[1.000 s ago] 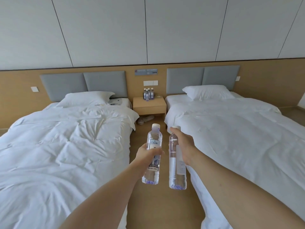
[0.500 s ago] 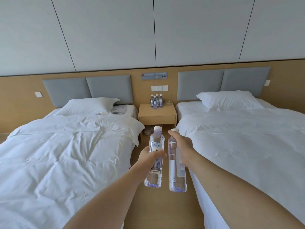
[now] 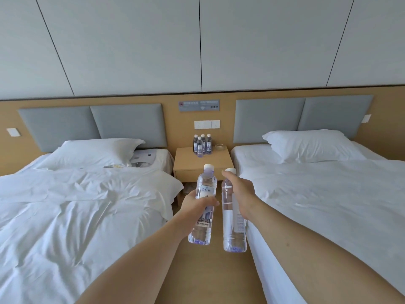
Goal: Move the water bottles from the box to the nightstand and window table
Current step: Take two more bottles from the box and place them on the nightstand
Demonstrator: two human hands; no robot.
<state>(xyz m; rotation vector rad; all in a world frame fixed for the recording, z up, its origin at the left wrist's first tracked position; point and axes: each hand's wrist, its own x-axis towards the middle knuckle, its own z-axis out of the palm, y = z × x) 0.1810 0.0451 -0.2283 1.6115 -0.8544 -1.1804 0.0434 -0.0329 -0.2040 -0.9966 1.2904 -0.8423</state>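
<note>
My left hand (image 3: 197, 206) grips a clear water bottle (image 3: 202, 229) with a white cap around its middle, upright. My right hand (image 3: 240, 191) grips a second clear bottle (image 3: 232, 233) near its upper half, beside the first. Both are held out over the aisle between two beds. Ahead, against the wall, stands the light wooden nightstand (image 3: 197, 164), with several small water bottles (image 3: 202, 144) grouped at the back of its top. The box and the window table are out of view.
A white-sheeted bed (image 3: 72, 213) lies to the left and another bed (image 3: 328, 198) to the right, leaving a narrow wooden-floor aisle (image 3: 208, 277). A small glass dish (image 3: 219, 147) sits on the nightstand beside the bottles. Slippers lie under the nightstand.
The view has moved forward down the aisle, so the nightstand looks nearer and larger. Both hands keep their bottles, held at about the same place in front of me.
</note>
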